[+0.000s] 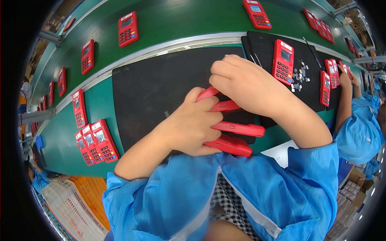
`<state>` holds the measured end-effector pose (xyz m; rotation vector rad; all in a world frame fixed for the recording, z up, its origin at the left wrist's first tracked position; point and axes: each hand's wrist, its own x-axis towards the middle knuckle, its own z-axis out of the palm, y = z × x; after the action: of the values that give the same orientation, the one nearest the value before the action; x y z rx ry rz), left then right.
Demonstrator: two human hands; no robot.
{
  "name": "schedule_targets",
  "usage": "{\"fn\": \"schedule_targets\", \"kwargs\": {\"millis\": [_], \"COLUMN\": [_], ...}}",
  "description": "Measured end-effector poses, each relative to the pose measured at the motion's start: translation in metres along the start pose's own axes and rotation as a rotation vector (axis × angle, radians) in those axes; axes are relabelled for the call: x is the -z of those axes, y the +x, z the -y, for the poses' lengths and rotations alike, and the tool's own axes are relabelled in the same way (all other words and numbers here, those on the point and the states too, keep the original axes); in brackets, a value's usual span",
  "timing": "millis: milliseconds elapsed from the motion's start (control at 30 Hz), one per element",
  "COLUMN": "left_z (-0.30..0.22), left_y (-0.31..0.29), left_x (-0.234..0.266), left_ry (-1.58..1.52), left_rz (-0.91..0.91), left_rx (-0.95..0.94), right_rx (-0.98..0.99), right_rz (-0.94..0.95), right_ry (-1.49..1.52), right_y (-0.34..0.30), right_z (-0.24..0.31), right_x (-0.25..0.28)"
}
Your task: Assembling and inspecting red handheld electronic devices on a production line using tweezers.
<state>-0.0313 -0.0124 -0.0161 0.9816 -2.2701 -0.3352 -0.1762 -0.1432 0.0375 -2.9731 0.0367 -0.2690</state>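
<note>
My left hand (pixel 191 125) is closed around several red card payment terminals, fanned edge-on with its fingers between them. One held terminal (pixel 240 128) sticks out to the right, above the lowest terminal (pixel 231 146), which is close to my blue jacket. My right hand (pixel 246 83) is closed, knuckles up, its fingertips bent down at the far end of the uppermost held terminal (pixel 208 93). What its fingers pinch is hidden. Both hands are above a black mat (pixel 161 76).
To the left, several red terminals (pixel 103 138) lie on the green bench (pixel 60 132). Right of my hands are another terminal (pixel 283 60), small pale pieces (pixel 299 76) and tweezers (pixel 257 60). Spaced terminals (pixel 128 29) lie on a green belt (pixel 193 20). A co-worker (pixel 356 128) sits at the right.
</note>
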Motion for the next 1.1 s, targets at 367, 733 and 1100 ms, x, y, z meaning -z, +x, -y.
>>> {"fn": "schedule_targets", "kwargs": {"millis": [367,733,1100], "left_z": [-0.002,-0.001,-0.001], "left_y": [-0.001,-0.004,-0.023], "left_x": [0.000,0.013,0.015], "left_ry": [-0.018,0.062,0.104], "left_rz": [0.002,0.084,-0.078], "left_rx": [0.007,0.031,0.069], "right_rx": [0.020,-0.467,-1.028], "right_rz": [0.033,-0.331,-0.320], "right_ry": [0.120,0.000,0.385], "right_y": [-0.007,-0.046,-0.086], "right_z": [0.001,0.015,0.000], "right_x": [-0.006,0.004,-0.008]}}
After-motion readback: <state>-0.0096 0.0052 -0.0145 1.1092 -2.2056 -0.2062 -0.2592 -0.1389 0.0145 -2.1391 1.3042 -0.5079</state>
